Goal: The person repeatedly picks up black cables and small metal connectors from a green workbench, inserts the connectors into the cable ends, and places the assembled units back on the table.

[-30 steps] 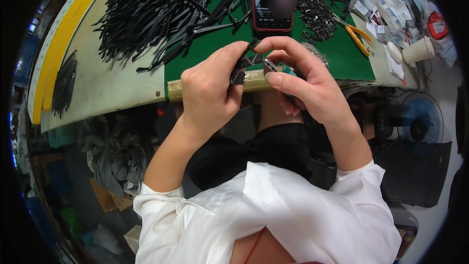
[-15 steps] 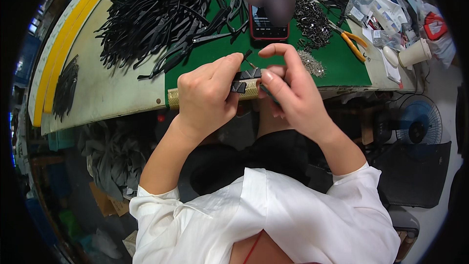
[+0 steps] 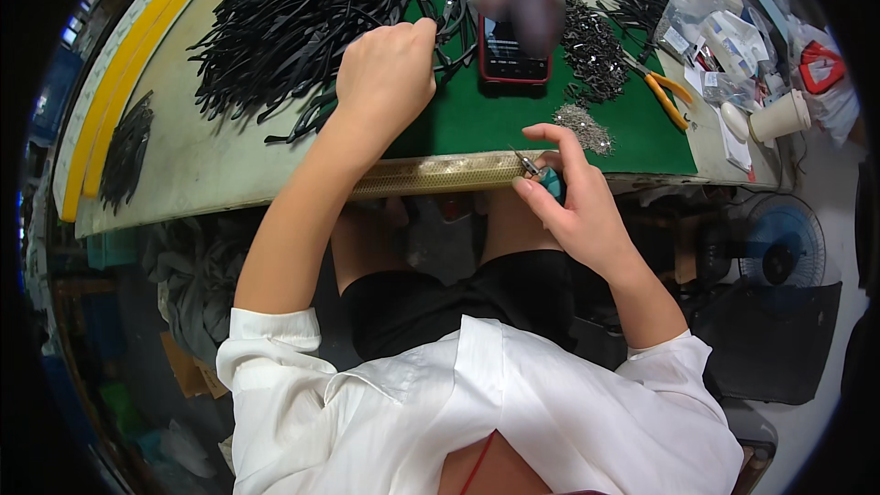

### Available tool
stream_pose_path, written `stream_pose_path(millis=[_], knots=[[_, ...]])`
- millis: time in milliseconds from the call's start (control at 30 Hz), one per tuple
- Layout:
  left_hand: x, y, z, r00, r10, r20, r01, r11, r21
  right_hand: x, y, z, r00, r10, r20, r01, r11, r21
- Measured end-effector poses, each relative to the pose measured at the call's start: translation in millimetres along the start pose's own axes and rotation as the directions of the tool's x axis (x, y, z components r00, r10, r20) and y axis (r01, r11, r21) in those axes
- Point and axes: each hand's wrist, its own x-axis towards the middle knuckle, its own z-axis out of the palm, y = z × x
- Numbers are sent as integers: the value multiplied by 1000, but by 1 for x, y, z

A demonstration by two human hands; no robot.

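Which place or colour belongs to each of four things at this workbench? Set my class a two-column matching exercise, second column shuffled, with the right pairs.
Column one
1. Pliers
2. Smartphone
3. Teal-handled tool
4. Cup

Column two
A. In the person's right hand
B. Off-white all over
C. Orange-yellow handles
D. Red around its edge

Pairs: 1-C, 2-D, 3-A, 4-B

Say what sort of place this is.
Probably an assembly workshop: a large heap of thin black pieces and a pile of small dark parts share the table with orange-handled pliers.
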Motion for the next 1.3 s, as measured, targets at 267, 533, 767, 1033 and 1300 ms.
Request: stream_pose_path(millis=[267, 533, 767, 1033, 1300], knots=[[9, -12, 0, 933, 189, 307, -249, 954, 167, -5, 17, -29, 996, -24, -81, 22, 999, -33], [3, -32, -22, 970, 122, 209, -165, 965, 206, -2, 33, -55, 978, -153, -142, 97, 936, -339], [-5, -43, -46, 998, -61, 4, 61, 991, -115, -5, 33, -45, 943, -331, 28, 291, 783, -550], [-14, -37, -57, 974, -190, 120, 225, 821, -525, 13, 32, -49, 921, -386, -50, 338, 855, -393], [-25, -29, -41, 968, -187, 165, 239, 883, -404, 12, 31, -64, 989, -132, 71, 149, 901, -407]])
